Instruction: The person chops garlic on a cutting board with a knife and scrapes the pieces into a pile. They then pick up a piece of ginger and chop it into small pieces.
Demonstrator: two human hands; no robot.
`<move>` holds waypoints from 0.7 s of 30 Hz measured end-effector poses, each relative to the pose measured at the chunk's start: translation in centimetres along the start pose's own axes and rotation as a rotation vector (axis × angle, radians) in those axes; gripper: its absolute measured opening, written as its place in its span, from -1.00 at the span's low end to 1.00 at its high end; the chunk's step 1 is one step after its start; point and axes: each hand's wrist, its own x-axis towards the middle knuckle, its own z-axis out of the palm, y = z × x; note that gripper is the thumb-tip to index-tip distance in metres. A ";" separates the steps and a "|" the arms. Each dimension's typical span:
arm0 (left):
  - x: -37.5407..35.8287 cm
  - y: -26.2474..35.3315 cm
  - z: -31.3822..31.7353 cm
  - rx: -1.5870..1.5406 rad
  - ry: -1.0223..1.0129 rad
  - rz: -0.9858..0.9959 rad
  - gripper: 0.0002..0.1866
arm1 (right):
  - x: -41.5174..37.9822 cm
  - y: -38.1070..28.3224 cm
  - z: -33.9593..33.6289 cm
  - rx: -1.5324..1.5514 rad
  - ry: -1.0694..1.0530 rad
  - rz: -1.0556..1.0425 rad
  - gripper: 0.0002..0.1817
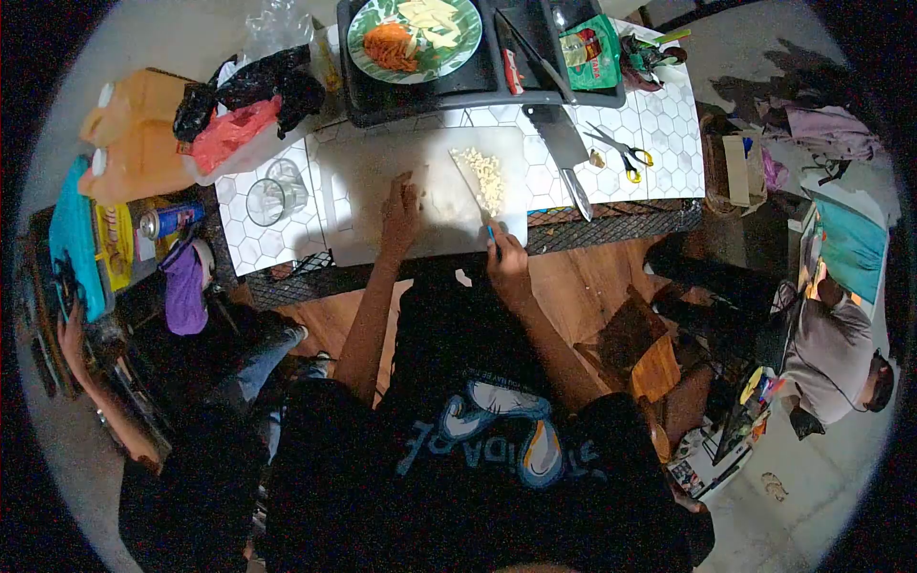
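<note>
My right hand (508, 265) is wrapped round the handle of a kitchen knife (471, 187). Its blade points away from me, along the left side of a heap of small, pale chopped pieces (489, 180). Both lie on a whitish cutting board (358, 215). Left of the knife, my left hand (401, 208) hovers over or rests on the board, with loosely bent fingers apart and nothing visible in them. Past the board, a green patterned plate (447, 63) carries orange shreds (390, 48) and pale slices (430, 19).
A black tray (420, 107) bears the plate and a green packet (589, 55). Right of the board lie a cleaver (559, 134), another knife (576, 194) and scissors (626, 153). Glasses (272, 196) stand left. One person (181, 477) is at my left, another (831, 353) at far right.
</note>
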 end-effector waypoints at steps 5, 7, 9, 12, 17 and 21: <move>0.2 2.2 -0.7 0.042 -0.148 -0.045 -0.45 | -0.7 -0.8 -1.0 0.004 0.021 0.109 -0.60; 0.3 1.8 -0.6 0.047 -0.161 -0.079 -0.43 | -0.9 -0.5 -0.7 0.037 0.036 0.066 -0.60; 0.5 1.1 -0.2 0.052 -0.177 -0.110 -0.40 | -0.9 0.3 -0.3 0.069 0.054 0.025 -0.59; 0.9 -0.8 0.7 0.110 -0.145 -0.084 -0.41 | -0.4 1.5 0.3 0.155 0.059 -0.082 -0.58; 0.9 -1.8 1.7 -0.225 0.159 -0.322 -0.45 | -0.6 1.3 -0.6 0.134 -0.025 0.136 -0.57; 0.9 -3.0 1.8 -0.307 0.217 -0.277 -0.46 | -1.4 0.5 -1.4 0.134 -0.043 0.153 -0.56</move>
